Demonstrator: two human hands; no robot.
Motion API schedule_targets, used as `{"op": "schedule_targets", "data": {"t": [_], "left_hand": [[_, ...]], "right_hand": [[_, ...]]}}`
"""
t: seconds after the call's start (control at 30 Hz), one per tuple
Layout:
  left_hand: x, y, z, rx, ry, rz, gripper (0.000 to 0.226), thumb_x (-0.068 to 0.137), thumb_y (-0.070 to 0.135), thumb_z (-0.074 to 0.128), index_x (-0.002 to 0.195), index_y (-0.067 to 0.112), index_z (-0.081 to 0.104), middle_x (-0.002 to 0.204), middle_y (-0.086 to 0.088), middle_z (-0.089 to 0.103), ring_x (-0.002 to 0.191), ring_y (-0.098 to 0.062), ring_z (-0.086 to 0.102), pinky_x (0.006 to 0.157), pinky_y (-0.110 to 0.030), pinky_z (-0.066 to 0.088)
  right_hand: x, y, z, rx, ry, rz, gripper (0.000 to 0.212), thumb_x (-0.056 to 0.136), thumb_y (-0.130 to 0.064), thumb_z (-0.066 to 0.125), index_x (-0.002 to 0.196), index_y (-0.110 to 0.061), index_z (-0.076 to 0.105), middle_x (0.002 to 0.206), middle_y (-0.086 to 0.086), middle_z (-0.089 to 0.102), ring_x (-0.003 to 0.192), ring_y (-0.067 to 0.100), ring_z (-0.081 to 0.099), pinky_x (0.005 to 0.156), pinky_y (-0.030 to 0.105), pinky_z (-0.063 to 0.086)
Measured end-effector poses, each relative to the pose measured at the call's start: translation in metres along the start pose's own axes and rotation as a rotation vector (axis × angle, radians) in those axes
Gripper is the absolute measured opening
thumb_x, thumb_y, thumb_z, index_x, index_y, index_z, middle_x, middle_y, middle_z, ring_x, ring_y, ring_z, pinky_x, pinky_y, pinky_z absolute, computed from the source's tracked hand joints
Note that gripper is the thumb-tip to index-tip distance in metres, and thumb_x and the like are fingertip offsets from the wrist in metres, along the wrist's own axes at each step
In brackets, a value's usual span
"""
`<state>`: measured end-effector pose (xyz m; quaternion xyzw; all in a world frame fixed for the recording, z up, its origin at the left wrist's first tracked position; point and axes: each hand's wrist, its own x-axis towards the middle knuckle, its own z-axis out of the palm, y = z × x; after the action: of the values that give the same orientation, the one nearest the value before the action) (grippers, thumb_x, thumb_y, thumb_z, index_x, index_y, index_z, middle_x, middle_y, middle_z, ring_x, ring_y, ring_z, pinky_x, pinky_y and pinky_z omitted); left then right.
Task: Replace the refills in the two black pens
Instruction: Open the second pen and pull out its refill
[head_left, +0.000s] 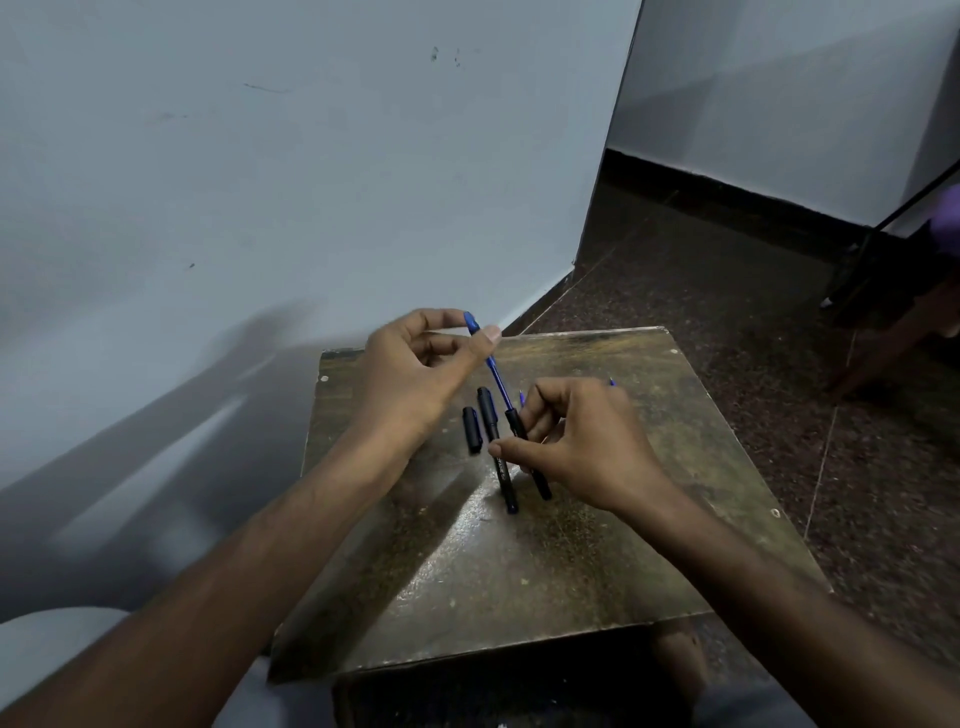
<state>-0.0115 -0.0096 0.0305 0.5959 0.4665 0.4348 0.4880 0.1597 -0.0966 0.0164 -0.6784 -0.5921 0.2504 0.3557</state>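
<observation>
**Blue refill half out of a black pen barrel**

Dark, worn and glossy, the small square wooden table (571, 545) fills the middle of the head view, set near a pale blue-grey wall (260, 156) with speckled dark floor (727, 286) to the right.

The left hand (415, 374) is raised over the table's far edge, thumb and forefinger pinched on the upper end of a thin blue pen refill (496, 376). The refill slants down and to the right into the open mouth of a black pen barrel (527, 452), which the right hand (576, 447) grips with curled fingers and a thumb laid across its middle. The barrel's lower end pokes out below that hand, close above the tabletop.

Just left of it, a second black pen (496, 447) lies flat on the table, pointing toward the camera, with a bluish tip at its near end. A short black pen cap (472, 430) lies beside it, further left, slightly apart.

Small blue ends (521, 398) show behind the right hand's knuckles; what they belong to cannot be told.
</observation>
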Motion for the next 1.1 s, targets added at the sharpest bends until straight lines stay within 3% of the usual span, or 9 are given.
{"op": "schedule_targets", "data": {"t": [0.2, 0.3, 0.47, 0.63, 0.7, 0.8, 0.93, 1.03, 1.1], "left_hand": [[0.018, 0.003, -0.03, 0.083, 0.118, 0.051, 0.039, 0.085, 0.061, 0.084, 0.114, 0.036, 0.074, 0.089, 0.012, 0.085, 0.085, -0.003, 0.075, 0.078, -0.028, 0.051], [0.025, -0.005, -0.038, 0.295, 0.119, 0.022, 0.035, 0.082, 0.06, 0.086, 0.101, 0.033, 0.075, 0.08, 0.02, 0.083, 0.077, 0.006, 0.074, 0.068, -0.018, 0.049], [0.029, -0.036, -0.032, 0.719, -0.219, -0.146, 0.03, 0.08, 0.046, 0.094, 0.088, 0.022, 0.077, 0.059, 0.012, 0.078, 0.052, -0.003, 0.073, 0.066, -0.023, 0.061], [0.026, -0.049, -0.026, 0.763, -0.265, -0.161, 0.032, 0.081, 0.049, 0.093, 0.073, 0.023, 0.075, 0.054, 0.014, 0.075, 0.049, -0.004, 0.075, 0.043, -0.01, 0.052], [0.026, -0.048, -0.025, 0.771, -0.262, -0.152, 0.033, 0.084, 0.052, 0.089, 0.073, 0.024, 0.075, 0.055, 0.015, 0.075, 0.048, -0.002, 0.074, 0.042, -0.007, 0.049], [0.024, -0.045, -0.026, 0.784, -0.252, -0.12, 0.034, 0.091, 0.054, 0.082, 0.077, 0.023, 0.077, 0.059, 0.014, 0.077, 0.05, -0.001, 0.075, 0.051, -0.013, 0.058], [0.02, -0.034, -0.025, 0.75, -0.234, 0.02, 0.021, 0.099, 0.045, 0.076, 0.084, 0.03, 0.076, 0.065, 0.02, 0.078, 0.052, 0.011, 0.069, 0.062, -0.021, 0.057], [0.014, -0.021, -0.024, 0.695, -0.357, 0.091, 0.004, 0.098, 0.034, 0.076, 0.095, 0.036, 0.078, 0.08, 0.018, 0.08, 0.066, 0.015, 0.07, 0.064, -0.008, 0.049], [0.01, -0.015, -0.02, 0.634, -0.445, 0.133, 0.019, 0.093, 0.023, 0.078, 0.104, 0.038, 0.079, 0.09, 0.021, 0.08, 0.08, 0.01, 0.074, 0.066, -0.003, 0.05]], "right_hand": [[0.0, 0.004, -0.002, -0.099, -0.015, -0.008, 0.044, 0.07, -0.037, 0.103, 0.061, -0.031, 0.06, 0.053, -0.034, 0.064, 0.053, -0.01, 0.065, 0.052, 0.008, 0.044], [0.002, 0.008, -0.006, -0.111, 0.013, 0.028, 0.042, 0.07, -0.036, 0.103, 0.063, -0.029, 0.063, 0.051, -0.025, 0.066, 0.053, -0.009, 0.065, 0.054, 0.009, 0.045], [0.003, 0.009, -0.008, -0.152, 0.021, 0.05, 0.038, 0.071, -0.037, 0.102, 0.067, -0.027, 0.066, 0.056, -0.013, 0.071, 0.058, -0.004, 0.071, 0.053, 0.011, 0.047], [0.002, 0.01, -0.008, -0.175, 0.016, 0.066, 0.034, 0.071, -0.038, 0.102, 0.069, -0.027, 0.069, 0.06, -0.011, 0.075, 0.059, -0.002, 0.074, 0.059, 0.02, 0.057], [0.003, 0.009, -0.008, -0.171, 0.012, 0.075, 0.035, 0.071, -0.038, 0.102, 0.068, -0.027, 0.069, 0.06, -0.012, 0.076, 0.058, -0.002, 0.073, 0.056, 0.014, 0.054], [0.002, 0.007, -0.009, -0.151, -0.007, 0.104, 0.033, 0.072, -0.038, 0.101, 0.07, -0.027, 0.07, 0.064, -0.015, 0.077, 0.06, -0.001, 0.075, 0.056, 0.014, 0.053], [0.0, 0.002, -0.011, 0.174, -0.078, 0.22, 0.021, 0.084, -0.031, 0.094, 0.086, -0.019, 0.077, 0.078, 0.004, 0.084, 0.07, 0.017, 0.084, 0.055, 0.031, 0.062], [-0.001, -0.002, -0.012, 0.463, -0.118, 0.276, 0.013, 0.095, -0.024, 0.085, 0.091, -0.014, 0.079, 0.084, 0.006, 0.085, 0.078, 0.025, 0.085, 0.06, 0.032, 0.065], [0.0, -0.003, -0.01, 0.583, -0.105, 0.297, 0.012, 0.099, -0.019, 0.08, 0.089, -0.013, 0.079, 0.075, 0.002, 0.082, 0.074, 0.022, 0.084, 0.061, 0.031, 0.065]]}}
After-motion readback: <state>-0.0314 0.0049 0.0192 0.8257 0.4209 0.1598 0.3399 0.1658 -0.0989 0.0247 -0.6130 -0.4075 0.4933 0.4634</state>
